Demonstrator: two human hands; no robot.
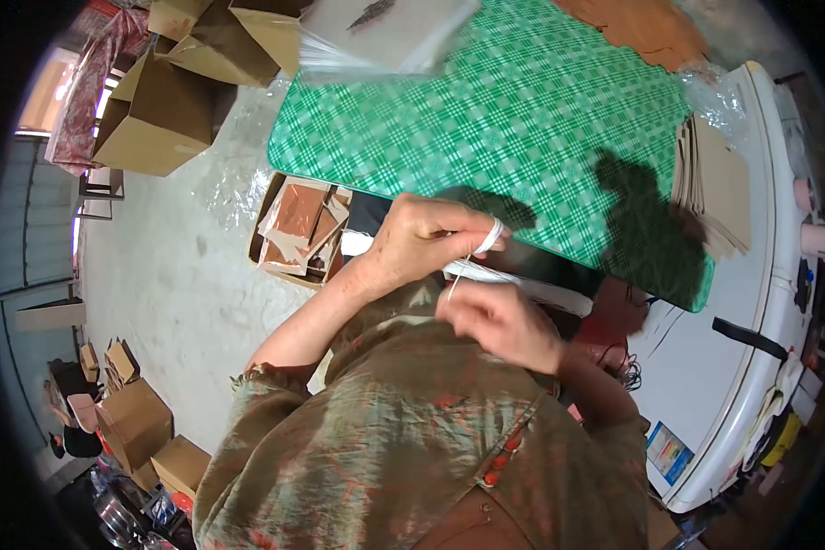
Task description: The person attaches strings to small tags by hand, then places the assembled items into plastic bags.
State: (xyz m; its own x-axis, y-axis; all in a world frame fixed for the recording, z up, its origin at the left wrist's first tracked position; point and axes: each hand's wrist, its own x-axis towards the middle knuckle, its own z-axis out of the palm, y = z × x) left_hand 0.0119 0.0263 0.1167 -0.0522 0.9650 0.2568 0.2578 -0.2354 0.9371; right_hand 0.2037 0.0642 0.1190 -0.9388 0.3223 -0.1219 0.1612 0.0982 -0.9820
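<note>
White string [490,238] is wound in several turns around the fingertips of my left hand [422,240], whose thumb and fingers are pressed together. A single strand runs down from that bundle to my right hand [502,323]. My right hand is curled with its fingers on the strand, and it is slightly smeared by motion. Below and behind the hands lies a long white bundle or roll [532,291], partly covered by them; I cannot make out what it is. Both hands are in front of my body, by the near edge of the green checked tablecloth [486,119].
Clear plastic sheets [385,41] are stacked at the table's far left. Brown cardboard pieces [710,179] lie at the right, by a white surface [697,367]. An open box of scraps [298,229] stands left of my hands. Cardboard boxes [160,128] are on the left.
</note>
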